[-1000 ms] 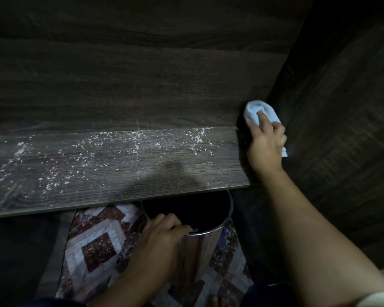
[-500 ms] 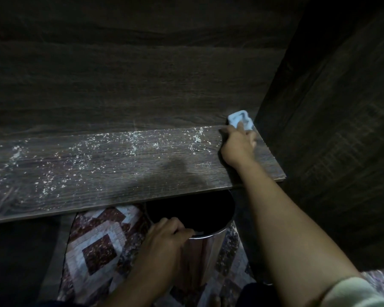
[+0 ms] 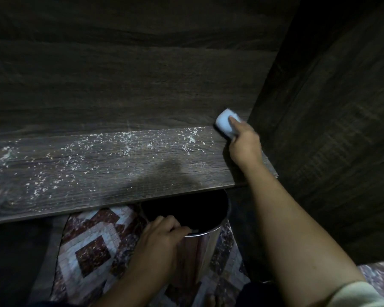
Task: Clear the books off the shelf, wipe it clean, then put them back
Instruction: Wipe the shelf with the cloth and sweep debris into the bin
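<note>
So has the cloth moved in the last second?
Yes. The cloth has slid left, away from the side wall, toward the crumbs on the shelf.

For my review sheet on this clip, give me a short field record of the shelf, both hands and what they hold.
shelf: dark wood, white specks scattered over most of it
right hand: holds pale blue cloth at the back right corner
left hand: grips rim of metal bin below the shelf's front edge
floor: patterned rug under the bin
stage: wiping step, specks not yet cleared
</note>
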A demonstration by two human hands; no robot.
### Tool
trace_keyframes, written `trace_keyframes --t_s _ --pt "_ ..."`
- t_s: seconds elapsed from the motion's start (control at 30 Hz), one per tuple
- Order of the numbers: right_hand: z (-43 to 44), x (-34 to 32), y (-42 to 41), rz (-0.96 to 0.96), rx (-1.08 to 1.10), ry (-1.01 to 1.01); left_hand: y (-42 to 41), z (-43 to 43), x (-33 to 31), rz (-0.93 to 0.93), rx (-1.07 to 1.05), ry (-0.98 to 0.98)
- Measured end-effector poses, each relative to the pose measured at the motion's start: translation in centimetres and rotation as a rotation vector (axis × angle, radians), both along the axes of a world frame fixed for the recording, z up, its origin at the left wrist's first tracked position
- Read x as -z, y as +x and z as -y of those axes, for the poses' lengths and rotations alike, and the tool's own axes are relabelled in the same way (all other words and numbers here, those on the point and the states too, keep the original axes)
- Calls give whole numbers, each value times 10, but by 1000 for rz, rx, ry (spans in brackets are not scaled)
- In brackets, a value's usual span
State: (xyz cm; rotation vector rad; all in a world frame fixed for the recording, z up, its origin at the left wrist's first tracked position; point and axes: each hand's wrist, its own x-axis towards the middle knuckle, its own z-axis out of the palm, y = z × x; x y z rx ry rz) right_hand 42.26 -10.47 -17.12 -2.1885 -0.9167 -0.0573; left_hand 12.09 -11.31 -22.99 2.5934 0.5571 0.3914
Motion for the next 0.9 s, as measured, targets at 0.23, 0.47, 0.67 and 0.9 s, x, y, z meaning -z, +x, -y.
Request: trace_keyframes --t_s 0.23,0.47,0.67,0.9 --pt "12 16 2 224 126 -406 -5 -3 3 6 -16 33" --pt "-11 3 -37 -46 -178 -252 -5 -2 5 -20 -18 56" --pt "-2 0 -45 -166 -113 97 -4 -1 3 -21 -27 54" --pt "36 8 0 293 91 -397 -6 -3 -2 2 -41 29"
